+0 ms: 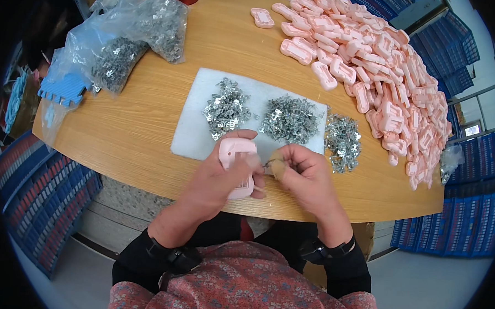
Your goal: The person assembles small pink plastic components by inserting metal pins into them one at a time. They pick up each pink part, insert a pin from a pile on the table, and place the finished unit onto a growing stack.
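My left hand (pixel 224 175) is wrapped round a pink plastic casing (pixel 229 149), its thumb lying across the recessed middle. Close to the casing's right side, my right hand (pixel 304 173) pinches a small dark metal piece (pixel 268 164) between thumb and fingertips. Something tan covers one of those fingertips. Both hands are over the near edge of a white foam sheet (pixel 191 124). On the sheet lie two heaps of small silvery metal clips, a left heap (pixel 226 109) and a middle heap (pixel 291 119). A third heap (pixel 342 142) sits on the wood just right of the sheet.
A large pile of pink casings (pixel 373 66) covers the table's right side, with one casing (pixel 262 18) apart. Clear bags of metal parts (pixel 119 60) stand at the far left beside a blue foam piece (pixel 65 86). Blue racks (pixel 47 195) flank the wooden table (pixel 132 127).
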Motion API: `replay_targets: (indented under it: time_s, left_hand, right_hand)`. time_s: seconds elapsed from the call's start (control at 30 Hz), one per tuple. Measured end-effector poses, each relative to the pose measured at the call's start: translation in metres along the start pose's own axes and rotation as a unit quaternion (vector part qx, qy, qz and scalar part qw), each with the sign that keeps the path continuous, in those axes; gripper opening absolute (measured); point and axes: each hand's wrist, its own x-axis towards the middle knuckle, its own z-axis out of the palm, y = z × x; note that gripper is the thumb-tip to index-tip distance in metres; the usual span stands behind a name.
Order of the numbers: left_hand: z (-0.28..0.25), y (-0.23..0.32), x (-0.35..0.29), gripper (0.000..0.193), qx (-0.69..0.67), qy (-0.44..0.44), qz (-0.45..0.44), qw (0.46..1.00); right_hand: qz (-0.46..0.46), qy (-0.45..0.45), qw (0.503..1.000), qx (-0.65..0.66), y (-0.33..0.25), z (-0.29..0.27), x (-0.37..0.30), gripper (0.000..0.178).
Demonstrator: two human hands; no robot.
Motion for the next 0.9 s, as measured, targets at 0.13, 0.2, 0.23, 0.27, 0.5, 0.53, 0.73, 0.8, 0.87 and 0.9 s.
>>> replay_targets:
  time_s: [0.13, 0.2, 0.23, 0.27, 0.5, 0.53, 0.73, 0.8, 0.87, 0.9]
  left_hand:
    - [-0.006, -0.001, -0.001, 0.056, -0.144, -0.044, -0.103, 0.983]
    - [-0.004, 0.0, -0.004, 0.059, -0.143, -0.038, -0.139, 0.979]
    - [-0.001, 0.003, -0.006, 0.058, -0.141, -0.034, -0.155, 0.977]
    - [0.002, 0.003, -0.007, 0.056, -0.139, -0.031, -0.17, 0.975]
    - [0.004, -0.008, -0.005, 0.054, -0.132, -0.036, -0.186, 0.973]
    - [0.004, -0.011, -0.004, 0.054, -0.125, -0.037, -0.185, 0.974]
    - [0.009, -0.018, -0.002, 0.055, -0.121, 0.0, -0.183, 0.976]
    - [0.007, -0.017, -0.001, 0.055, -0.122, -0.001, -0.186, 0.975]
    - [0.004, -0.016, -0.001, 0.056, -0.128, -0.008, -0.194, 0.973]
    - [0.004, -0.016, -0.002, 0.056, -0.125, -0.01, -0.193, 0.973]
  right_hand:
    - [-0.144, 0.028, 0.982, -0.117, 0.004, -0.004, -0.003, 0.017]
    - [-0.196, 0.03, 0.956, -0.215, -0.004, 0.001, -0.004, 0.018]
    - [-0.197, 0.028, 0.954, -0.223, -0.004, 0.001, -0.004, 0.019]
    - [-0.197, 0.027, 0.953, -0.23, -0.003, 0.001, -0.005, 0.019]
    - [-0.256, 0.05, 0.913, -0.314, 0.004, 0.002, -0.006, 0.018]
    - [-0.274, 0.054, 0.894, -0.35, 0.006, 0.003, -0.007, 0.019]
    - [-0.279, 0.033, 0.849, -0.448, 0.004, 0.004, -0.022, 0.027]
    - [-0.246, 0.022, 0.876, -0.415, 0.004, 0.001, -0.028, 0.029]
    - [-0.223, 0.042, 0.887, -0.403, 0.003, 0.0, -0.031, 0.031]
    - [-0.211, 0.052, 0.892, -0.396, 0.003, -0.001, -0.032, 0.031]
